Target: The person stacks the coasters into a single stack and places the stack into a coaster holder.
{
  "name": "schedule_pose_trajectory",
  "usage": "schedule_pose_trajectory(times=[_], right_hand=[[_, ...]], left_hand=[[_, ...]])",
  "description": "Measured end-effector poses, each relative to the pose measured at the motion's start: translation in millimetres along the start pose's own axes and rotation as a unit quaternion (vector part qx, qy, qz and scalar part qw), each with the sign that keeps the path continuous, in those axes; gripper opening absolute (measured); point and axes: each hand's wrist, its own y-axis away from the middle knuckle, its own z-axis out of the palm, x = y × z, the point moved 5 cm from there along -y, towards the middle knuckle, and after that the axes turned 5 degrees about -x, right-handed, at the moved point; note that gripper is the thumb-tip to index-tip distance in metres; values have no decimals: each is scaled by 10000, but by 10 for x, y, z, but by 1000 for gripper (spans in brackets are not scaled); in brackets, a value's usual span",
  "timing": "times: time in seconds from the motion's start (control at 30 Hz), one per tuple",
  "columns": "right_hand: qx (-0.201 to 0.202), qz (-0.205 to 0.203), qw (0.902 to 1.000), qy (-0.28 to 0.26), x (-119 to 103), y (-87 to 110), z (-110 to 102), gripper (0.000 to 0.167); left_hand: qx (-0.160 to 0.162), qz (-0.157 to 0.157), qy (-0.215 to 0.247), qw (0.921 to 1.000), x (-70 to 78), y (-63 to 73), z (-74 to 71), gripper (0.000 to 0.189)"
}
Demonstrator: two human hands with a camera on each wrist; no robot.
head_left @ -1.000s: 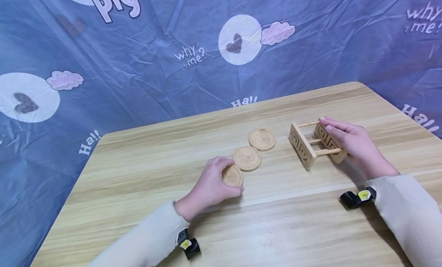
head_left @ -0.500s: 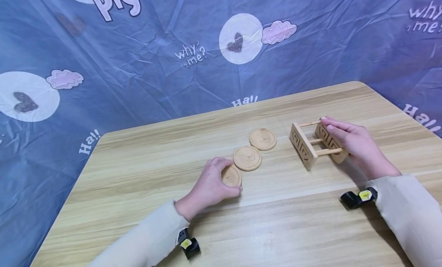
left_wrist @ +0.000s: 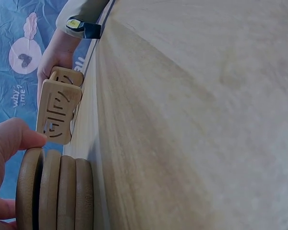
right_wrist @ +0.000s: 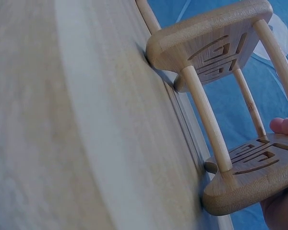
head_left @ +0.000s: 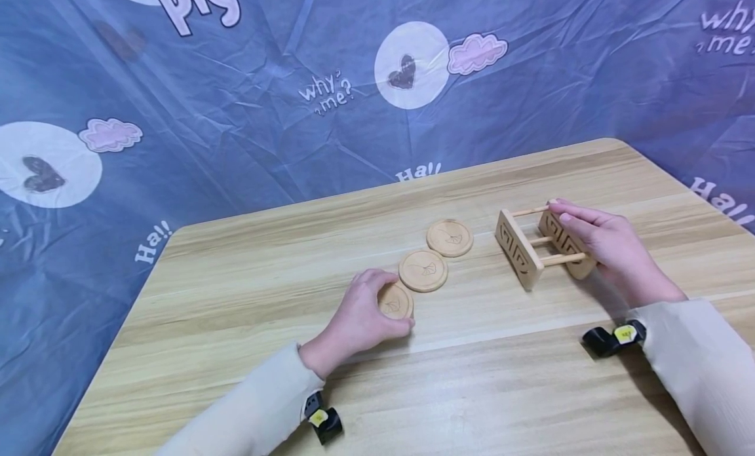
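My left hand [head_left: 361, 306] curls its thumb and fingers round a round wooden coaster [head_left: 396, 301] engraved with a leaf. In the left wrist view this is the top coaster [left_wrist: 29, 189] of several piled coasters [left_wrist: 67, 191], with a thin dark gap under it. A middle coaster [head_left: 423, 270] and a far coaster [head_left: 449, 238] lie in a diagonal row beyond that hand. To the right stands a wooden coaster holder [head_left: 520, 251] with two carved end panels joined by rods. My right hand [head_left: 616, 243] grips its right panel [right_wrist: 259, 167]; part of the grip is hidden.
The wood-grain table [head_left: 472, 390] carries all of these things. Its far edge runs along a blue printed cloth [head_left: 253, 102]. A black wrist camera [head_left: 323, 420] sits at the left cuff, another wrist camera [head_left: 610, 339] at the right.
Over the last second the left hand has drawn the coaster very slightly towards itself. The right hand and the coaster holder stay practically where they were.
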Motion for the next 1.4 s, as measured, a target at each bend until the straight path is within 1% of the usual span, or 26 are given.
schedule_pose_trajectory(times=[0.07, 0.23, 0.33, 0.43, 0.5, 0.57, 0.6, 0.7, 0.8, 0.93, 1.03, 1.13, 1.23, 1.33, 1.4], right_hand=[[-1, -15, 9999, -121, 4, 0, -1, 37], [-9, -9, 9999, -153, 8, -1, -2, 37], [-1, -17, 9999, -110, 8, -3, -3, 37], [-8, -53, 9998, -185, 4, 1, -1, 37], [-11, -57, 9997, -258, 5, 6, -4, 36], [-36, -32, 9992, -408, 9, 12, -4, 36], [-46, -4, 9992, -400, 12, 14, -5, 37], [-59, 113, 9999, -113, 14, 11, -6, 43], [-70, 207, 9997, 127, 12, 7, -6, 49], [-53, 198, 9997, 159, 7, -2, -8, 48], [-19, 137, 9998, 110, 1, 0, -13, 46], [-6, 55, 9999, -109, -1, 4, -7, 43], [-32, 50, 9991, -421, 4, 3, 7, 38], [-46, 80, 9990, -441, 2, 8, 16, 37], [-39, 98, 9997, -227, 0, 8, 24, 39]], left_hand=[[18, 30, 4, 10000, -4, 4, 4, 70], [41, 119, -7, 9999, -8, 6, 12, 69], [44, 167, -95, 9998, -1, 8, 14, 68], [23, 183, -188, 9997, 7, 12, 22, 68], [-8, 180, -299, 9994, 17, 16, 32, 75], [-25, 151, -409, 9990, 26, 22, 38, 86], [-21, 140, -459, 9988, 34, 24, 36, 92], [57, 167, -541, 9984, 58, 17, 9, 107], [156, 219, -380, 9989, 87, -17, -52, 107], [124, 276, -69, 9995, 120, -112, -149, 99], [-109, 326, 38, 9994, 147, -226, -205, 92], [-584, 392, 178, 9974, 160, -358, -254, 84], [-1088, 458, 332, 9925, 146, -493, -316, 74], [-1396, 683, 158, 9877, 118, -625, -383, 67], [-1577, 914, -74, 9832, 97, -694, -427, 65]])
